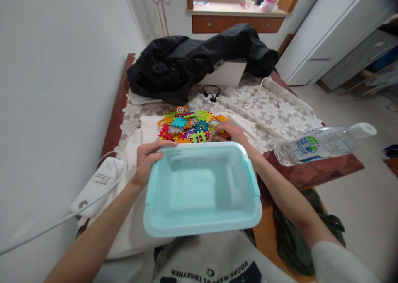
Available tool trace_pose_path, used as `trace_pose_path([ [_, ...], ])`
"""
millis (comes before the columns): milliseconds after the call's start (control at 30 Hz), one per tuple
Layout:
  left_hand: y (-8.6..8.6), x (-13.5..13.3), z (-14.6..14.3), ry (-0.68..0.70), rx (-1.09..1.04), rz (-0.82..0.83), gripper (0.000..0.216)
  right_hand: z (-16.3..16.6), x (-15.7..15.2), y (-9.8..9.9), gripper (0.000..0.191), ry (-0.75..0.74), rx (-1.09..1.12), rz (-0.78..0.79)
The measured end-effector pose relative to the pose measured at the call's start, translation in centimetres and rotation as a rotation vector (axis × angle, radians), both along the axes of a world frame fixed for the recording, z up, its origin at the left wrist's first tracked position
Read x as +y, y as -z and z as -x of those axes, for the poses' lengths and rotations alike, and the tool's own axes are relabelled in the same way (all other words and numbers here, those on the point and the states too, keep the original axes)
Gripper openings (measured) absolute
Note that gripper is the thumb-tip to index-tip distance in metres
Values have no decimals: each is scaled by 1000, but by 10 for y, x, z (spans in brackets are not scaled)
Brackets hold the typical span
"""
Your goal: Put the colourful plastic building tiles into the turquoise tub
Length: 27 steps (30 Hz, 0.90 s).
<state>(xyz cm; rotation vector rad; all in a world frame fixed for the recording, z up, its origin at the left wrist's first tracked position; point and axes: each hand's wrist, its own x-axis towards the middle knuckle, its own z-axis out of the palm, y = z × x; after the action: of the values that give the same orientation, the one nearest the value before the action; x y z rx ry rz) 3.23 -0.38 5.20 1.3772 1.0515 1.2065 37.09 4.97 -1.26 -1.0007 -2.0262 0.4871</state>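
Note:
A light teal plastic bin point(199, 187) is tilted towards me with nothing inside it. My left hand point(148, 159) grips its far left corner, thumb over the rim. Just beyond the bin lies a heap of colourful interlocking toy pieces point(189, 125), some with window-like grids, spread on a white cloth point(149, 127). My right hand point(231, 132) reaches past the bin's right side to the heap's right edge. Its fingers are bent among the pieces, and their tips are partly hidden, so I cannot make out whether one is held.
A clear water bottle point(323, 144) lies on its side at the table's right edge. On the left sits a white power strip point(99, 185) with a cable. Farther back are black earphones point(211, 93), a white box point(226, 72) and a black garment point(186, 59). A wall borders the left side.

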Motion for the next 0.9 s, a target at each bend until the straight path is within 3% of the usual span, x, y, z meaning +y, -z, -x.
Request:
trace_pose_path([
  [200, 5, 0, 2, 19, 14, -51, 33, 3, -3, 0, 26, 132, 160, 61],
  [333, 8, 0, 3, 26, -10, -50, 33, 6, -1, -13, 23, 149, 237, 135],
  [467, 8, -1, 3, 10, 6, -56, 34, 8, 15, -47, 21, 115, 215, 114],
  [600, 7, -1, 2, -5, 25, -64, 35, 12, 20, -104, 23, 64, 319, 36],
  [667, 6, -1, 2, -1, 33, -59, 35, 19, 11, -133, 28, -51, 382, 81],
  [733, 5, -1, 2, 2, 31, -54, 35, 30, -2, -152, 28, -263, 317, 183],
  [833, 5, 0, 2, 2, 22, -40, 34, 54, -17, -157, 18, -705, 52, 323],
  [900, 5, 0, 2, 12, 16, -39, 34, 70, -20, -149, 12, -863, -118, 348],
])
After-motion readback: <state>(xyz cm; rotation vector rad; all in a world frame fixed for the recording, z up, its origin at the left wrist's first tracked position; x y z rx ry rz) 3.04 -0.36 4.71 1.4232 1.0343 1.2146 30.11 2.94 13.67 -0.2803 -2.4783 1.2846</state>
